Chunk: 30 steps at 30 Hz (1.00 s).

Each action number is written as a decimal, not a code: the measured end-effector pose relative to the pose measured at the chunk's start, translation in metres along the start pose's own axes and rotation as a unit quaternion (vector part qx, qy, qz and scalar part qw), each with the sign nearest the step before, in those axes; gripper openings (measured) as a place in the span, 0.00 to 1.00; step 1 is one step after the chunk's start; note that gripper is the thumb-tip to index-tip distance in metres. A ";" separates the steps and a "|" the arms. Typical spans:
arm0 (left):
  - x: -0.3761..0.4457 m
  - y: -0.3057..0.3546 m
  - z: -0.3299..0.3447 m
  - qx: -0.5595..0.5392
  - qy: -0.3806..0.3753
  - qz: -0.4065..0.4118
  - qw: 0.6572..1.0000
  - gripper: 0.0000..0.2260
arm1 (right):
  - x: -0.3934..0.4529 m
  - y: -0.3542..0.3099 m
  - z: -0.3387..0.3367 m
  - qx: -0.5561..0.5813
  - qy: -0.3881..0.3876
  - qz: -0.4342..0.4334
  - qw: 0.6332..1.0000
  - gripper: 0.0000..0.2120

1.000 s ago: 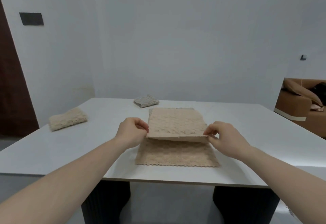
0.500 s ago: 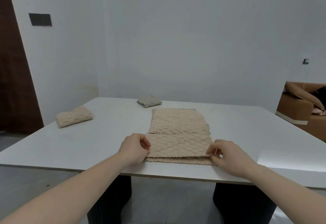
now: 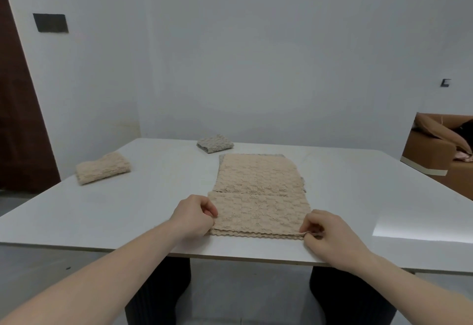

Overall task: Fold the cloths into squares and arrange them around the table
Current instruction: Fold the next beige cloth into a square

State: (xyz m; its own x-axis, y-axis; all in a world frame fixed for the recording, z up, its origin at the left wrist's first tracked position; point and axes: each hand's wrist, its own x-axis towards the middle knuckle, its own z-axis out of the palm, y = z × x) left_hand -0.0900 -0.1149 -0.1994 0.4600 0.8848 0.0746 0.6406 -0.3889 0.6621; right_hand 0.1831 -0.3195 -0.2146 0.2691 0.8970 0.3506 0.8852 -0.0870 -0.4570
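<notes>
Beige textured cloth [image 3: 258, 204] is lying on the tabletop [image 3: 128, 212], near edge doubled. Left hand [image 3: 193, 218] and right hand [image 3: 330, 235] are pinching its near corners, fingers curled. Folding step is underway; next, likely aligning edges and creasing.

Two bare forearms, no sleeves anywhere up to the frame edge. No watch, bracelet or band at either wrist. Left hand [image 3: 194, 215] bare: no glove, no ring seen on the knuckles facing the camera. Right hand [image 3: 330, 232] likewise bare, without glove or ring on the fingers that show. Nails too small and blurred to judge. Forearms smooth, slim, widening toward the elbows behind each hand. No tattoos, marks or plasters visible on the upper surfaces. No clothing of any kind in view behind the wrists; upper arms and torso out of frame.
</notes>
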 end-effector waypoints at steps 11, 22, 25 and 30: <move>-0.003 -0.007 0.000 0.006 -0.024 0.052 0.998 0.09 | 0.038 -0.012 -0.013 -0.085 0.002 -0.024 0.996 0.08; -0.007 0.005 -0.001 0.008 0.019 0.059 0.998 0.10 | 0.045 0.022 0.031 -0.061 0.020 0.080 0.995 0.17; -0.001 0.030 0.011 0.034 0.069 0.118 0.990 0.11 | 0.046 0.021 0.029 -0.068 0.022 0.084 0.994 0.17; 0.011 0.077 0.052 0.113 -0.038 0.204 0.972 0.25 | 0.047 0.020 0.029 -0.081 0.016 0.109 0.991 0.20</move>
State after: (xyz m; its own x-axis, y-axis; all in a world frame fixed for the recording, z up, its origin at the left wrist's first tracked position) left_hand -0.0038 -0.1487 -0.1869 0.7423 0.6269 0.2366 0.5097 -0.7575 0.4079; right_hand 0.2021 -0.2669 -0.2306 0.4708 0.8349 0.2851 0.8531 -0.3485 -0.3883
